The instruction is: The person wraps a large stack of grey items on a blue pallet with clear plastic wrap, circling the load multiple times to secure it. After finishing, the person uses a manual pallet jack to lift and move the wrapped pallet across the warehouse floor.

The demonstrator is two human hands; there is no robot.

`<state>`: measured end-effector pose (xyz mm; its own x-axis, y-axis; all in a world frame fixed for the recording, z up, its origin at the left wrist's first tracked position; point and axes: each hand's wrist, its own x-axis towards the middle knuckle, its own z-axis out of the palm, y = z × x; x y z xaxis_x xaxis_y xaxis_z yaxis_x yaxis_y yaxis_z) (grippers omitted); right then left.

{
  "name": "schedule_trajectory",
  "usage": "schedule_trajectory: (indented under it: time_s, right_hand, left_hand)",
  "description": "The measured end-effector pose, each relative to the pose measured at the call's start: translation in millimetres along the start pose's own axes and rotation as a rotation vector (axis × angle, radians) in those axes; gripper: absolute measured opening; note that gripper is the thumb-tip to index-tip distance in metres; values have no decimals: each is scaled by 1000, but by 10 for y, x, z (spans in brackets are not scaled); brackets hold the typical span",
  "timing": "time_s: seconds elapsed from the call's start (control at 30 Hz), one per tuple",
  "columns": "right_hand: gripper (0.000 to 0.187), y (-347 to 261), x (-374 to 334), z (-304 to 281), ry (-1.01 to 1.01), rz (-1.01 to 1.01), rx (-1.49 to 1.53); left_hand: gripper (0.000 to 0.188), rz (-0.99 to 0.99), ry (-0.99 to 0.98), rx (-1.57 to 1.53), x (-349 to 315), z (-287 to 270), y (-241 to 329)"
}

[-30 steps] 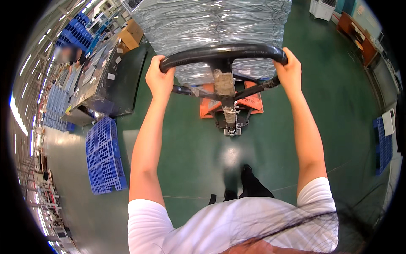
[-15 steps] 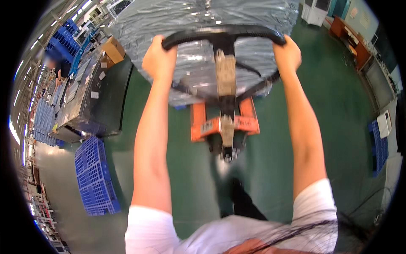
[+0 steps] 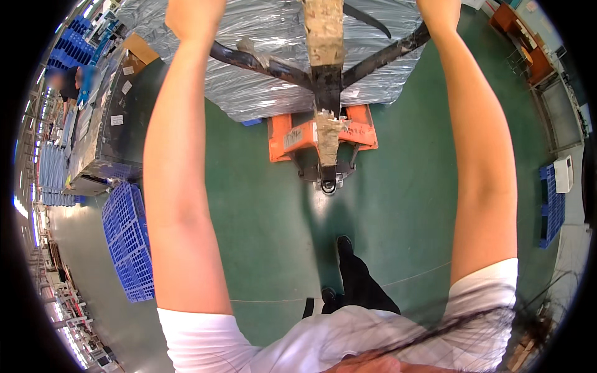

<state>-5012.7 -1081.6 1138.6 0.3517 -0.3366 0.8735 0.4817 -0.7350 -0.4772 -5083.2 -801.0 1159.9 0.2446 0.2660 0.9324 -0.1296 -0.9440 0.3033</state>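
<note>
At the top edge my left hand (image 3: 195, 17) and my right hand (image 3: 440, 15) are closed at the two sides of a black pallet jack handle (image 3: 393, 61). The grip bar and most of my fingers are cut off by the picture's edge. Both arms reach straight forward. Worn tan tape (image 3: 324, 34) wraps the handle's shaft, which runs down to the orange pallet jack (image 3: 298, 138). Beyond it stands a large load wrapped in shiny grey plastic film (image 3: 239, 93), with a bit of blue pallet (image 3: 252, 122) showing underneath.
To the left, a blue plastic pallet (image 3: 126, 239) leans near a dark workbench (image 3: 134, 118) with a cardboard box (image 3: 141, 48). Farther off, a person (image 3: 69, 84) stands by stacked blue crates. Another blue pallet (image 3: 551, 208) and a white box (image 3: 563, 174) are at the right wall. The floor is green.
The handle and both hands have moved up in the view, taking the grip bar out of sight. The pallet jack and load also sit higher, and more of my legs and feet shows.
</note>
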Motion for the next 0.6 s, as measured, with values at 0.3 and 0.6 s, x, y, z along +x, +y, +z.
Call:
schedule_trajectory:
  time_s: [0.3,0.6]
  right_hand:
    - [17,231,331,408,-37,-86,62]
    - [22,305,729,656,-71,-88,123]
  left_hand:
    - [23,24,-19,59,196,391,-19]
    - [32,46,-93,107,644,652,-141]
